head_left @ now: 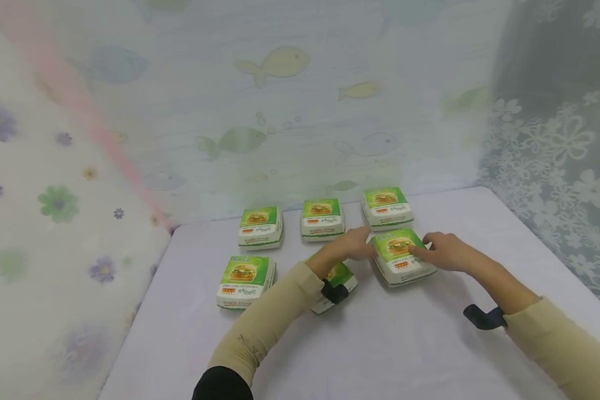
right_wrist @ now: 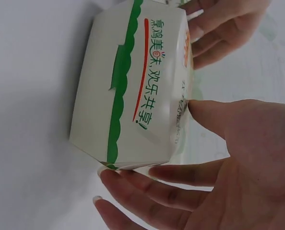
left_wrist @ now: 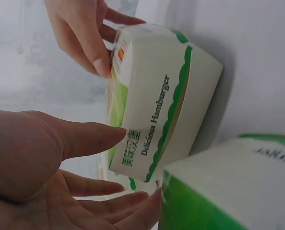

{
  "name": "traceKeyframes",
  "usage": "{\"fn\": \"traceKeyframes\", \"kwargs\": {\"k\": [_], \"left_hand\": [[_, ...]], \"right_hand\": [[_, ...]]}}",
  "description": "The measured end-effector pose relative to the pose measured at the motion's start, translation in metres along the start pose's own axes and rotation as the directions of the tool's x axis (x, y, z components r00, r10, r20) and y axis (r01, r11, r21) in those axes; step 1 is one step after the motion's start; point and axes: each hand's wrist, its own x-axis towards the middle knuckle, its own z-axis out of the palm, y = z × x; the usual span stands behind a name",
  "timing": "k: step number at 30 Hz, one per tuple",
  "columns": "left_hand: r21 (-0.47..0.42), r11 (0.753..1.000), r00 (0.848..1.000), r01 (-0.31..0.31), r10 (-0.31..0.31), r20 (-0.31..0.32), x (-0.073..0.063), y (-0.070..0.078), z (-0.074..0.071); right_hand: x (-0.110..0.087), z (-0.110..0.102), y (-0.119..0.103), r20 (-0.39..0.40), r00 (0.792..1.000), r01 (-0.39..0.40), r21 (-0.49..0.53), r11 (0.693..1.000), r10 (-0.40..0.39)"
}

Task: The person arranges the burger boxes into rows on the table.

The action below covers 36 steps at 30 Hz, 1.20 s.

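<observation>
A green and white hamburger box (head_left: 402, 261) sits on the white-covered table at the front right, between both hands. My right hand (head_left: 445, 253) grips its right side, thumb on the top and fingers along the side near a corner, as the right wrist view shows. From the other side my left hand (head_left: 352, 244) reaches in, its thumb tip at the top edge and its fingers stretched out beside the box. Beneath the left forearm, another hamburger box (head_left: 342, 274) stands turned at an angle, partly hidden by the sleeve and a black strap.
Along the back edge stand three more boxes: left (head_left: 260, 228), middle (head_left: 322, 219) and right (head_left: 386, 208), the last right behind the gripped one. One further box (head_left: 245, 280) is at the front left. A fish-patterned curtain (head_left: 280, 111) hangs behind the table (head_left: 405, 344).
</observation>
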Motion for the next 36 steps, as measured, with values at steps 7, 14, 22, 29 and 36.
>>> {"fn": "traceKeyframes", "kwargs": {"k": [7,14,22,29,36], "left_hand": [[-0.057,0.998,0.999,0.008,-0.006,0.037,-0.009,0.004,0.004],[-0.143,0.990,0.998,0.022,-0.012,0.067,-0.006,0.008,0.005],[-0.258,0.966,0.997,0.031,-0.011,0.078,-0.002,0.007,0.006],[-0.119,0.993,1.000,-0.002,0.005,0.024,-0.013,0.008,0.001],[-0.043,0.996,0.996,-0.084,0.084,-0.008,-0.035,0.017,0.003]], "right_hand": [[0.000,0.001,0.003,-0.030,1.000,-0.006,0.009,1.000,0.006],[-0.002,0.009,0.001,0.006,1.000,-0.015,0.056,0.998,0.015],[-0.002,0.010,0.003,0.008,1.000,-0.016,0.074,0.997,0.016],[-0.008,0.000,0.004,-0.006,1.000,-0.001,0.059,0.998,0.002],[-0.014,-0.005,0.007,-0.038,0.999,0.000,0.016,1.000,0.000]]}}
